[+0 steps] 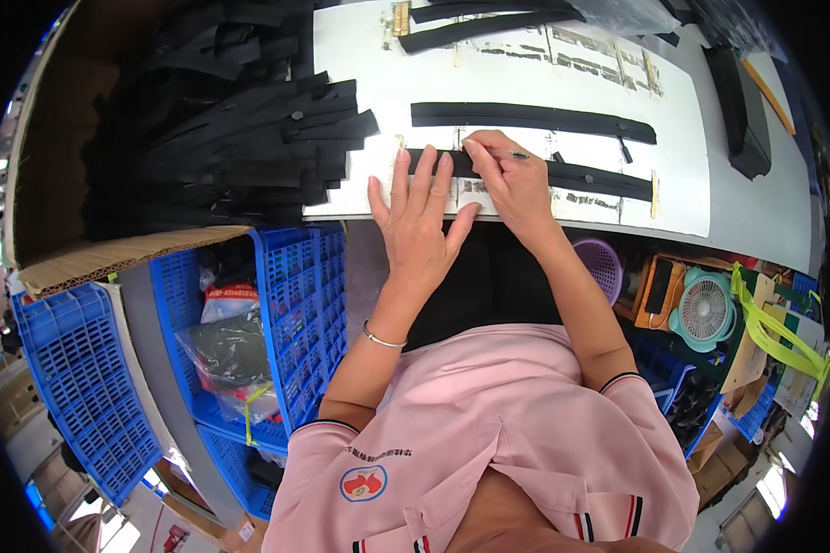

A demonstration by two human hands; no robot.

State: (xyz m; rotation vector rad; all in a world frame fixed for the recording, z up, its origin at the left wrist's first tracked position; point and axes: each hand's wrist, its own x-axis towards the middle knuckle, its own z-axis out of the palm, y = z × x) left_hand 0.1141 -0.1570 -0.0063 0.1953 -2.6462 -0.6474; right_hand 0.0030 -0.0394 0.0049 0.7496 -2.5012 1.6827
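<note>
My left hand [415, 217] lies with fingers spread, its fingertips pressing on the left part of a long black fabric strip [604, 181]. The strip rests on a white board [682, 120] with dark marks and tape pieces. My right hand [518, 192] pinches a slim pen [518, 156], its thumb and fingers closed over the same strip, just right of my left fingers. The pen's tip is too small to make out. Behind it lies a second black strip [535, 117], roughly parallel, with a short black piece [626, 151] near its right end.
A big pile of black strips [231, 147] fills a cardboard box [129, 256] at left and overlaps the board. More black strips [489, 26] lie at the far edge. A black case [738, 111] stands at right. Below the table are blue crates [309, 313], a purple basket [599, 267] and a fan [705, 311].
</note>
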